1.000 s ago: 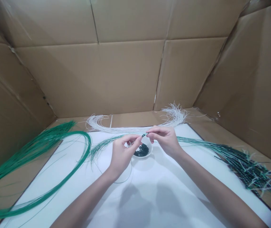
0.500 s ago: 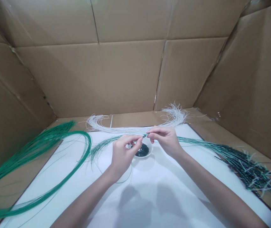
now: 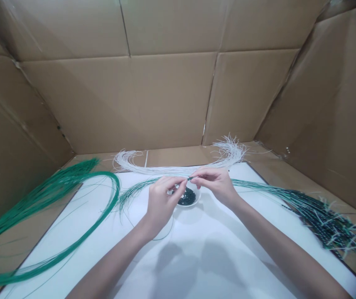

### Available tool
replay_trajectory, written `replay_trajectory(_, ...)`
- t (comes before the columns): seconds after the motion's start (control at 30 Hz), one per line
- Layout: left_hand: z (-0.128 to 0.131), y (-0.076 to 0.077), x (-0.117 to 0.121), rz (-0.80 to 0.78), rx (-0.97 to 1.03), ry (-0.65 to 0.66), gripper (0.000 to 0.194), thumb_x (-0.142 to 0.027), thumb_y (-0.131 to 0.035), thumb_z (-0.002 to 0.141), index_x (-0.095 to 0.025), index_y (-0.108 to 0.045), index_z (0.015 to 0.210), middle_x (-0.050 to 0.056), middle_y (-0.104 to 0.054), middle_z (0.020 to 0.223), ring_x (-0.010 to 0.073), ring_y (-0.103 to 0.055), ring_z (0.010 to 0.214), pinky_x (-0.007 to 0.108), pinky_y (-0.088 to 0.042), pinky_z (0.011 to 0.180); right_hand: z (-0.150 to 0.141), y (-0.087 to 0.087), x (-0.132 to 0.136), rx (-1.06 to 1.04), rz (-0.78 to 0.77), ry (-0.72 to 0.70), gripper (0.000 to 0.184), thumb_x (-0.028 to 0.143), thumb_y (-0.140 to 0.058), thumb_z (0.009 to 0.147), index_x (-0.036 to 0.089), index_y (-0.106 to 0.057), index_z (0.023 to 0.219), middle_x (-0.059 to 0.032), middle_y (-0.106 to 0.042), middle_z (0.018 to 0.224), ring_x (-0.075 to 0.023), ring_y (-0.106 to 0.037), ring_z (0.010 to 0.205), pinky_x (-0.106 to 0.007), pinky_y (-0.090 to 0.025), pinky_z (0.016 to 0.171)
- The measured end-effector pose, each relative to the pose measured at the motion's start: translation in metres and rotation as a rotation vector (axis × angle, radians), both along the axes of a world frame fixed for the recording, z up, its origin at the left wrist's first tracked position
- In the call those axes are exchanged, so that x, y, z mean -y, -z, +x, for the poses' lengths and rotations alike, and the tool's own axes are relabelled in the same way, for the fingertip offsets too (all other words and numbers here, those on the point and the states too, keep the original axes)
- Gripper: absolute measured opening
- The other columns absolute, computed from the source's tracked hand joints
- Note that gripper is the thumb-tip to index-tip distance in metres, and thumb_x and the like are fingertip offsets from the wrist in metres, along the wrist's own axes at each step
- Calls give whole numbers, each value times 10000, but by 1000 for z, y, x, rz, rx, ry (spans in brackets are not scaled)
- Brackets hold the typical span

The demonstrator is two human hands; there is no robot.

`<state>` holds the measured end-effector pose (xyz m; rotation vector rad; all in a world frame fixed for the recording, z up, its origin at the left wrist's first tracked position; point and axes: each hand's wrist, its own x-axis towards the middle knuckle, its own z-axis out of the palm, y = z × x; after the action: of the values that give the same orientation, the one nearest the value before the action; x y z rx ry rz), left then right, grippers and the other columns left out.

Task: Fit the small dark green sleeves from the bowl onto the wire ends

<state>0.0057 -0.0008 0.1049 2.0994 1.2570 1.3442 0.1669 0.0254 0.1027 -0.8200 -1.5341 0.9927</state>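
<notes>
A tiny, glossy-looking dark-green piece [image 3: 190, 178] is showing between the fingertips, its details too small to tell, above the round white bowl [image 3: 199, 200] of dark beads [image 3: 187, 197] near the far edge of the white counter [image 3: 243, 257]. The left hand [image 3: 162, 201] and right hand [image 3: 219, 186] are each clamping their grip on it. Compared with earlier, the fingertips are sitting closer together, leaving less of it exposed.

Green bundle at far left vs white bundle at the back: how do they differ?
The green bundle swings round in a wide curve; the white bundle makes a shallow bow with upturned ends.
The green bundle runs out of view at left; the white bundle shows both frayed ends.
Shared: both are many thin, loose strands.
</notes>
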Motion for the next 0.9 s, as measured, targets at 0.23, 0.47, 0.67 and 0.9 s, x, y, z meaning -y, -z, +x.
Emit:
replay_trajectory(0.23, 3, 3, -5, -176, 90, 68, 204, -314, -465, 802, -179, -617, 807, 16, -628, 749, 120, -531, 659, 213, -393, 607, 1, 2, -3, 41, -4, 56, 101, 266, -664, 630, 167, -656, 648, -11, -595, 628, -83, -501, 486, -228, -429, 476)
replay_trajectory(0.47, 1, 6, -9, -256, 200, 126, 190, -307, -460, 797, -148, -563, 788, 36, -595, 750, 130, -542, 686, 225, -430, 626, 1, -2, -3, 42, -32, 101, 130, 287, -657, 628, 157, -650, 633, -9, -581, 607, -87, -497, 483, -236, -420, 481)
replay_trajectory(0.67, 3, 7, -8, -216, 140, 99, 184, -298, -440, 809, -161, -559, 778, 27, -586, 743, 117, -528, 649, 220, -421, 604, -4, 3, -3, 58, -101, 50, 152, 284, -693, 586, 154, -670, 661, -17, -620, 615, -75, -488, 451, -224, -424, 463)
replay_trajectory(0.9, 1, 8, -11, -272, 233, 66, 198, -333, -453, 800, -156, -540, 787, 22, -573, 741, 100, -519, 590, 198, -406, 550, 0, 4, -7, -37, -125, 91, 188, 278, -701, 574, 143, -685, 704, -31, -649, 587, -126, -577, 532, -255, -484, 506)
